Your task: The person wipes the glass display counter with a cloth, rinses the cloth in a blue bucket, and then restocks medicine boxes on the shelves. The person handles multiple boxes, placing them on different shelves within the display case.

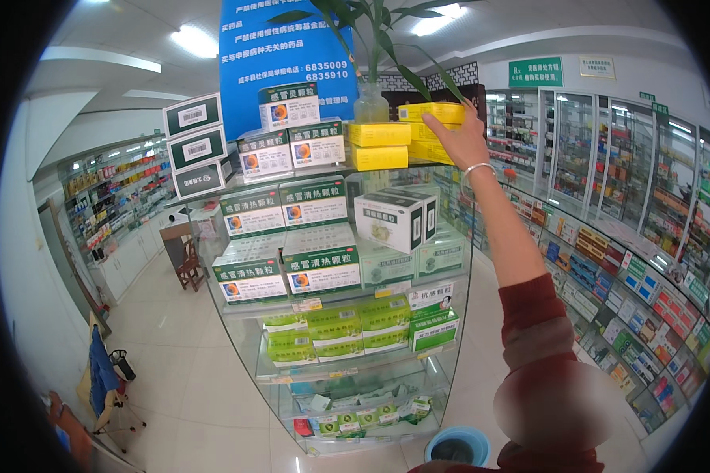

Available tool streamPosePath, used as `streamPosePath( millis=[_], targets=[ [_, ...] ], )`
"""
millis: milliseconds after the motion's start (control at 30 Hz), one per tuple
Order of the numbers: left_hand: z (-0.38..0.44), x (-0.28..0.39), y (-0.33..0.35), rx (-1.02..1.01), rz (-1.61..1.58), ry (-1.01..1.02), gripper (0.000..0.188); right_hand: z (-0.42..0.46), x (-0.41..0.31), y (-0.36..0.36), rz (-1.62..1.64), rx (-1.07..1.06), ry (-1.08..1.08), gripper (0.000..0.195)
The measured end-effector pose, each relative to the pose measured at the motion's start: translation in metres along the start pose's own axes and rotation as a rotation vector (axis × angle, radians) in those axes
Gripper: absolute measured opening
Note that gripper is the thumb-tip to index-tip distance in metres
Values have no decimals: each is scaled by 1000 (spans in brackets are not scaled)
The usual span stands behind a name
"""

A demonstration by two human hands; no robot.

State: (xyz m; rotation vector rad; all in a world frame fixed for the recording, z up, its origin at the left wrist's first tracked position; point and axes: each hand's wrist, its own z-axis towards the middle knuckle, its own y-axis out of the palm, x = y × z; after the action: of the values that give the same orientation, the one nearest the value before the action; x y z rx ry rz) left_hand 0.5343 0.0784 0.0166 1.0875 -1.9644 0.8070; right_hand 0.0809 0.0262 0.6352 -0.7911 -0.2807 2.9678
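Observation:
My right hand [464, 139], with a bangle at its wrist, is at the right end of the display's top. Its thumb lies across the front of the upper yellow medicine box [417, 112], and the fingers go round the right end, partly hidden. That box rests on a stack of yellow boxes [429, 151]. Left of the stack, two more yellow boxes [380, 158] stand one on the other. A glass vase [371, 103] with a green-leaved plant [378, 44] rises just behind. My left hand is out of view.
The glass display stand [355, 378] holds green-and-white medicine boxes [322, 269] on several shelves. White-and-green boxes [195, 148] are stacked at its top left edge. A blue tub [479, 443] is on the floor. A glass counter [621, 284] runs along the right. A wooden chair [189, 269] stands left.

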Motion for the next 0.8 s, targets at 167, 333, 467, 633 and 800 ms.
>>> streamPosePath(
  millis=[167,333,467,633,800],
  targets=[
    [1,-3,-3,3,-11,-7,45,5,16,3,43,155,-29,79],
    [-4,-13,-15,28,-30,-25,45,1,15,7,75,134,-89,84],
    [-5,-17,-16,38,-36,-32,45,-1,15,8,-67,108,-101,87],
    [-8,-21,-19,58,-37,-49,46,-5,11,7,-79,70,-51,81],
    [-8,-26,-20,67,-47,-59,46,-2,28,-4,92,196,-171,73]
  ],
)
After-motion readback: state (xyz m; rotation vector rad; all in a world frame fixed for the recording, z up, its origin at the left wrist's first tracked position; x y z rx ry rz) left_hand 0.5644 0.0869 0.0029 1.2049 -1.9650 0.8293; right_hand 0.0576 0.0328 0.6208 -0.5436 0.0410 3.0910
